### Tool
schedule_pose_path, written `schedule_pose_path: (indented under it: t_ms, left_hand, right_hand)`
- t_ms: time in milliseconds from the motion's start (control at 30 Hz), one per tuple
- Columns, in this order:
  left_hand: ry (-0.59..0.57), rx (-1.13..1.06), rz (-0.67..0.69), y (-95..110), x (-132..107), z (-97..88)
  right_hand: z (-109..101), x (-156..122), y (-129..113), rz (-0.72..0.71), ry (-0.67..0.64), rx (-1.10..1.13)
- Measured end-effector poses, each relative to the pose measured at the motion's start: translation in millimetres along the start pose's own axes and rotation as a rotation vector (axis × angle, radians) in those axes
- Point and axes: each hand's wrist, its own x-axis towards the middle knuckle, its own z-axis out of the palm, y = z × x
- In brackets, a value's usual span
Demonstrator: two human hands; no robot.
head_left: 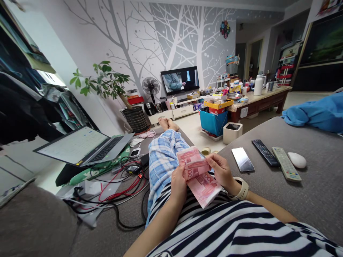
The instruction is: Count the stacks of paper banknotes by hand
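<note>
Gripping red paper banknotes by their edges, left hand and right hand hover above striped cloth; grey fabric sofa separates them from a glossy phone.

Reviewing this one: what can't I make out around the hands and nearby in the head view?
1. Number of banknotes: head view, they overlap one another.
2. Left hand: head view, some fingertips are hidden by the notes and the hand itself.
3. Laptop screen: head view, its text is too small and faint to read.
4. Phone: head view, glare covers its surface.
5. Blue cloth: head view, cut off by the right edge.
</note>
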Motion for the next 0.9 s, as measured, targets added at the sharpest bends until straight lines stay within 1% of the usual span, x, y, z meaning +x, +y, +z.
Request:
schedule_pose_path:
  t_ms: [67, 167, 267, 367, 500, 700, 800, 900]
  left_hand:
    - [-0.003, -0.074, -0.014, 0, 1, 2.1]
    - [0.015, -0.233, -0.049, -6, 3, 7.0]
    - [0.028, -0.285, -0.058, -13, 5, 10.1]
    - [-0.006, -0.290, -0.087, -16, 5, 9.9]
    - [-0.047, -0.310, -0.127, -17, 4, 9.0]
    - [-0.021, -0.308, -0.150, -23, 8, 9.7]
    - [-0.008, -0.300, -0.144, -21, 8, 9.8]
    - [-0.001, -0.270, -0.108, -17, 6, 9.8]
  right_hand:
    - [1, 0, -3, -0.002, -0.011, 0.009]
    - [2, 0, -7, 0.023, -0.051, 0.024]
    - [3, 3, -5, 0.079, -0.044, 0.019]
    - [2, 8, 2, 0.119, 0.004, -0.020]
    - [0, 12, 10, 0.113, 0.025, -0.083]
    - [1, 12, 9, 0.117, 0.025, -0.155]
    - [1, 12, 9, 0.123, 0.040, -0.166]
    - [1, 11, 9, 0.117, 0.052, -0.185]
